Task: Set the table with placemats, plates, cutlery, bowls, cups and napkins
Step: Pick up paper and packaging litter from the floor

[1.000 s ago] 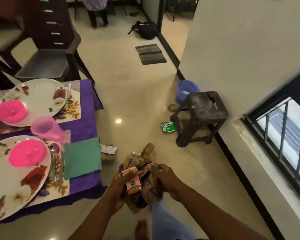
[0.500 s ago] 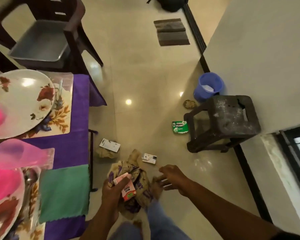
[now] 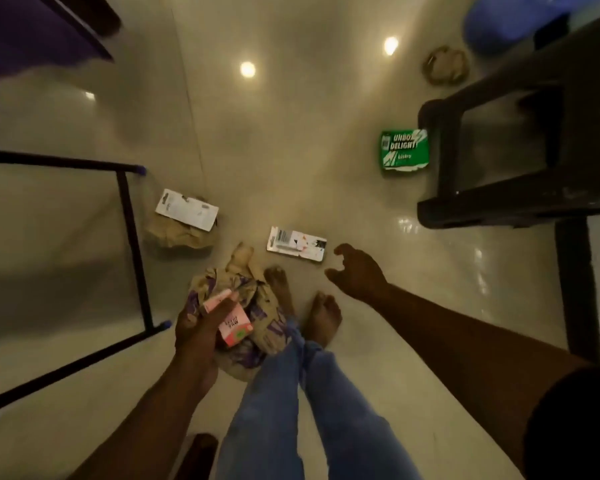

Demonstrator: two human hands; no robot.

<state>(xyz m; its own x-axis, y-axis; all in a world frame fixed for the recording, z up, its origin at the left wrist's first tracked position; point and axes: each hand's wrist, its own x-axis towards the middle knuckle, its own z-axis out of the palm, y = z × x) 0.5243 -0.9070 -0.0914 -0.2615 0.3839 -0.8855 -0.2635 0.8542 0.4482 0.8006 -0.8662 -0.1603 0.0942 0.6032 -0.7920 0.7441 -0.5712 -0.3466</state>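
I look straight down at the floor. My left hand [image 3: 201,323] holds a small pink milkshake carton [image 3: 234,325] together with crumpled brown and purple paper wrapping [image 3: 257,306]. Held open with its fingers spread, my right hand [image 3: 355,271] hovers low over the floor, just right of a flat white card package [image 3: 297,243]. Only a corner of the table's purple cloth [image 3: 25,36] shows at the top left; plates, cups and napkin are out of view.
The table's black metal leg frame [image 3: 132,237] stands at the left. A white card on crumpled brown paper [image 3: 184,220] lies beside it. A green carton [image 3: 404,150] lies by a dark stool [image 3: 520,150] at the right. My bare feet [image 3: 321,317] are below centre.
My view has tipped down from the table to the floor. My right hand let go of the wrapping and reached down to the right, towards the white card package. The left hand kept the carton and wrapping.
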